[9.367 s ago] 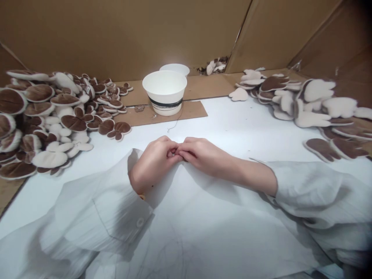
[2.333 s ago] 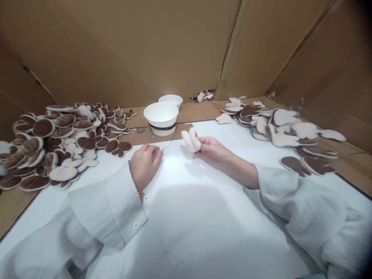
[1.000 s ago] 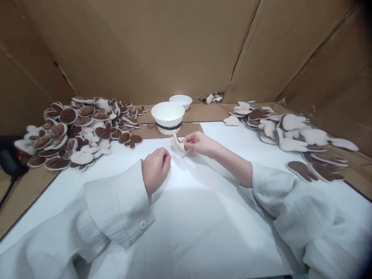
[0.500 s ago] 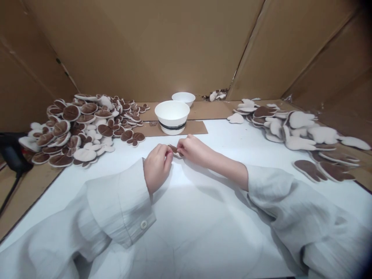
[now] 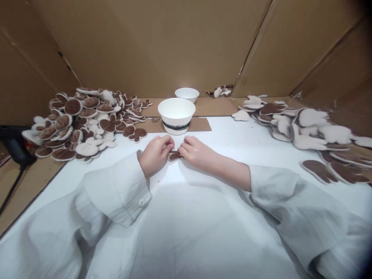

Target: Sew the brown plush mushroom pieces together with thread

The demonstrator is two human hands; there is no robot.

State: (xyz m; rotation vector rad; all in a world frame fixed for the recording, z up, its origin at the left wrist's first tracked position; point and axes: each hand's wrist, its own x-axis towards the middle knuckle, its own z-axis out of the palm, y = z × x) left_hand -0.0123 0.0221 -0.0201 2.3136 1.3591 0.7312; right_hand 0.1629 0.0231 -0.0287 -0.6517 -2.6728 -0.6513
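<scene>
Fabric piece (image 5: 174,156), brown and pale-edged, is pinched by the fingers (image 5: 169,148) of left hand (image 5: 155,155) and right hand (image 5: 197,152).

The left sleeve (image 5: 107,190), toward eight o'clock, and the right sleeve (image 5: 290,205), toward four, are pale grey, loose and creased — the left cuff (image 5: 124,184) has a round, pale button (image 5: 141,203) near its four o'clock.

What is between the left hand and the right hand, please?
The head view shows a brown fabric piece between the left hand and the right hand.
</scene>
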